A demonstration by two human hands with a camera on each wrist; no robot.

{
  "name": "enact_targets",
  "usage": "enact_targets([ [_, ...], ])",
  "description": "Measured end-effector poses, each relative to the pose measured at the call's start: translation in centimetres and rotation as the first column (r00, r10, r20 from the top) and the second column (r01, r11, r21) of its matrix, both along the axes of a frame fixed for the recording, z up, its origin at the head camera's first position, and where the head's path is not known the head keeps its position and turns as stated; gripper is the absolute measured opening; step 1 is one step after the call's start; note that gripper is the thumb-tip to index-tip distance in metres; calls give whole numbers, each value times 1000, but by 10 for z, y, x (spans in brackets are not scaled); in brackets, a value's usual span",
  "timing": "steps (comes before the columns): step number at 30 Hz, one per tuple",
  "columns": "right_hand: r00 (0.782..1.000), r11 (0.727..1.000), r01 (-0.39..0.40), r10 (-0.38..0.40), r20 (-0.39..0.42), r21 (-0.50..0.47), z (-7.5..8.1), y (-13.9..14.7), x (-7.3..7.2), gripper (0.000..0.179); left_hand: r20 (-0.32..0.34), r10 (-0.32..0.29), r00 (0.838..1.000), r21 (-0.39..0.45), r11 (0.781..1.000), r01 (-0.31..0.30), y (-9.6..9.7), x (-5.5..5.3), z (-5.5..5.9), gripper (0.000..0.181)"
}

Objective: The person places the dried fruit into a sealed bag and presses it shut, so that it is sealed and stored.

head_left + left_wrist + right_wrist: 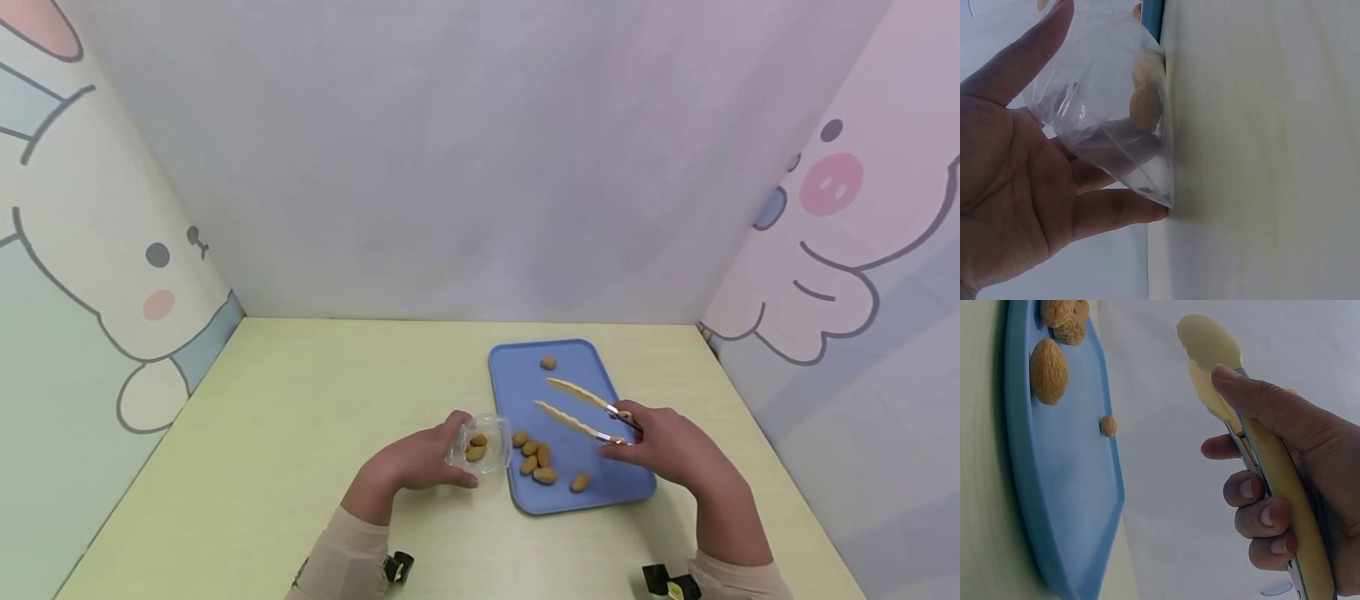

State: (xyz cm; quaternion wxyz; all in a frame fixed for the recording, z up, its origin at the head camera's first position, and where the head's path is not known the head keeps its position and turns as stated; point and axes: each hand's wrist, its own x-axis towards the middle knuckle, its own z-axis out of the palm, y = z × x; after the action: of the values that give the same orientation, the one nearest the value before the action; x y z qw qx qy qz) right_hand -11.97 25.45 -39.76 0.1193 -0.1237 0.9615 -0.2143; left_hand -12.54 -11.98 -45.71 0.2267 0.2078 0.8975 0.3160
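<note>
- Plainly, the tongs [573, 419] have pale yellow, scalloped heads, metal joints and, in the right-wrist view, yellow handle sides.
- They hang over the tray, right of centre in the lower half of the head view; their long axis slants from lower right to upper left, heads pointing left, the two arms apart.
- The right hand [671, 446] grips their handles.
- Lower centre, the left hand [423, 458] holds a clear container [497, 450], thumb and fingers spread around it, two brown nuts inside.
- More nuts [544, 475] lie on the blue tray [517, 379], mostly at its lower left.
- Beneath spreads the pale desk [300, 433].
</note>
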Motion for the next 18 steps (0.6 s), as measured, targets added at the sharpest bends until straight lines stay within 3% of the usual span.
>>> enact_targets([
  [10, 999, 995, -38, 35, 23, 95, -8, 20, 6, 58, 1, -1, 1000, 6, 1000, 1, 1, 0, -2, 83],
  [18, 997, 984, -72, 69, 22, 165, -3, 37, 14, 70, 10, 4, 1000, 6, 1000, -4, -1, -1, -2, 82],
])
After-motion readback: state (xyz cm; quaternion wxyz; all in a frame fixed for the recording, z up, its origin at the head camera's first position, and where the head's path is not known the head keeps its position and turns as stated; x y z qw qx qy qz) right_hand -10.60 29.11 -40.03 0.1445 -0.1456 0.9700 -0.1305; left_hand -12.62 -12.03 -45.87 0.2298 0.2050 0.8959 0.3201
